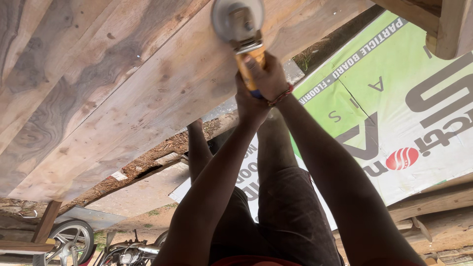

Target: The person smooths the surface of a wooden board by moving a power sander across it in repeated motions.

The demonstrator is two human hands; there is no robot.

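Both hands [261,83] gripping orange grinder [241,29] (on planks [123,88]), green-white printed sheet [394,108] beyond

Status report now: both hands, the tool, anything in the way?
Right hand and left hand grip orange grinder. Disc flat on wooden boards. Nothing blocking it.

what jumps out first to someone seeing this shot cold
Top centre, both hands, right hand and left hand, clasp an orange-bodied angle grinder, its round disc flat on the wide grey-brown wooden panel. On the right, a bright green printed sheet lies on the ground. Bottom left, a spoked wheel shows.
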